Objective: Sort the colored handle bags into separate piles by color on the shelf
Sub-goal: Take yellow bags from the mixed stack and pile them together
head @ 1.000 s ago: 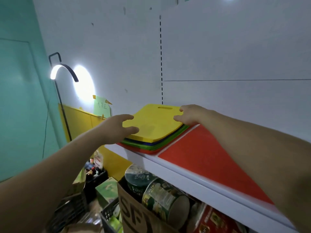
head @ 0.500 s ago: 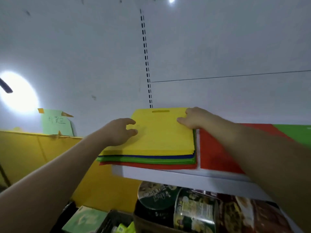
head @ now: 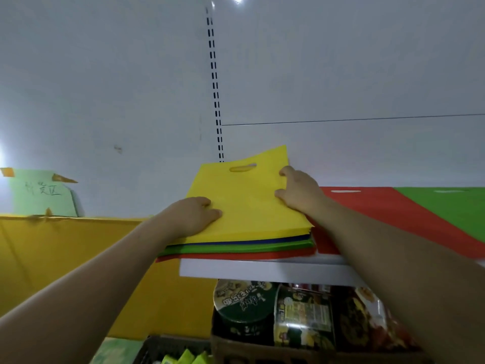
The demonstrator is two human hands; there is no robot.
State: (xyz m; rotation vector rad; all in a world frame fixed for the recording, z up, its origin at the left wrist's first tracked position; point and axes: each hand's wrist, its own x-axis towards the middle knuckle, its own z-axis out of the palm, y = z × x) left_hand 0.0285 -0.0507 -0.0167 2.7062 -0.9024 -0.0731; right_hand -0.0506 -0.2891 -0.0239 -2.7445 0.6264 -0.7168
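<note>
A mixed stack of handle bags (head: 236, 248) lies at the left end of the white shelf (head: 262, 270), with yellow bags on top and blue, green and red layers beneath. The top yellow bag (head: 244, 200) has its far right corner raised off the stack. My right hand (head: 296, 190) grips that bag at its right edge, fingers curled over it. My left hand (head: 194, 214) rests flat on the stack's left side. To the right lie a red pile (head: 367, 211) and, further right, a green pile (head: 446, 206).
The white back wall with a slotted upright (head: 214, 82) rises right behind the shelf. Under the shelf a cardboard box (head: 262, 350) holds instant noodle cups (head: 244, 298). A yellow panel (head: 65, 258) with a green note (head: 42, 193) stands at the left.
The view has swung right and closed in on the shelf. My right hand has raised the far right corner of the top yellow bag, which lay flat before. My left hand stays on the stack.
</note>
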